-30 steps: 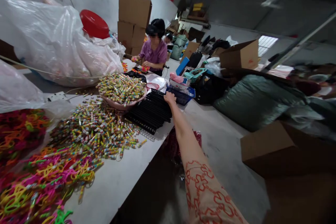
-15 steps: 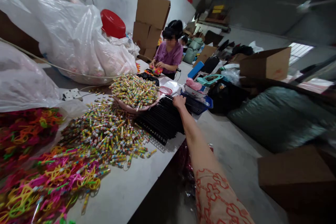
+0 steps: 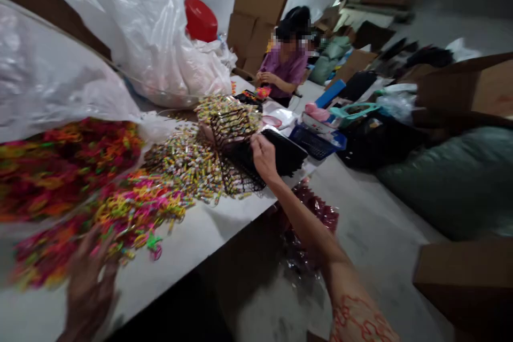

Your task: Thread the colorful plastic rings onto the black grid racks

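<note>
My right hand (image 3: 263, 156) is closed on a black perforated sheet (image 3: 232, 128) and lifts it off the stack of black sheets (image 3: 280, 157) on the white table (image 3: 200, 240). Behind the lifted sheet sits a pink bowl of small wrapped candies (image 3: 226, 109). More wrapped candies (image 3: 188, 163) lie spread over the table beside it. My left hand (image 3: 90, 283) is at the table's near edge, blurred, next to a heap of neon plastic rings (image 3: 120, 208).
A seated person in a purple top (image 3: 285, 67) works at the table's far end. Big clear plastic bags (image 3: 156, 48), a red basin (image 3: 200, 18) and cardboard boxes (image 3: 260, 0) stand behind. A blue basket (image 3: 316, 141), dark sacks (image 3: 452, 181) and a box (image 3: 465, 283) crowd the floor at right.
My right hand has closed on a black sheet and raised it from the stack. My left hand has come into view at the table's edge. The view has swung left and down.
</note>
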Demonstrator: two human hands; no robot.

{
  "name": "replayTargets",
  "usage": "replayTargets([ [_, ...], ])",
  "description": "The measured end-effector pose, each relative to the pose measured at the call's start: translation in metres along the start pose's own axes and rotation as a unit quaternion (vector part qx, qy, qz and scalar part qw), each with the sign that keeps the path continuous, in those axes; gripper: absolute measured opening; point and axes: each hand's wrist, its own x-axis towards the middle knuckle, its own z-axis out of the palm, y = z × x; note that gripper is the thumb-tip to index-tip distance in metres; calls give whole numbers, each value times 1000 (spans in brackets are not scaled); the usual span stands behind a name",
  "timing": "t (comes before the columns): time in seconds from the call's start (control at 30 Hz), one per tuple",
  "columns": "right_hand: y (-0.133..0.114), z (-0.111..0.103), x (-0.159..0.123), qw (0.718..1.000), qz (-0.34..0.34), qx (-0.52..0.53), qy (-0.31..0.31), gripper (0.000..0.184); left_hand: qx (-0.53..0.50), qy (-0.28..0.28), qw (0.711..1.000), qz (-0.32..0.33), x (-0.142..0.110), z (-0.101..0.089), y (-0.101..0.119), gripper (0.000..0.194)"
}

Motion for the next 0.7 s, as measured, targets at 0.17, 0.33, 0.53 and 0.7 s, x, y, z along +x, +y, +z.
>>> replayTargets([
  [0.17,-71,105,-126,928,71,241,-276,37,-296,38,916,-266,-11,6,27,45],
  [0.33,-128,182,-219,887,34,263,-378,35,-469,184,735,-453,-19,-24,-4,37],
  [0.53,-175,221,-274,871,-99,3,-481,27,-411,323,645,-557,-60,-73,-38,28],
  [0.7,-197,231,-269,804,-195,-130,-546,32,-407,348,639,-553,-73,-78,-50,26],
])
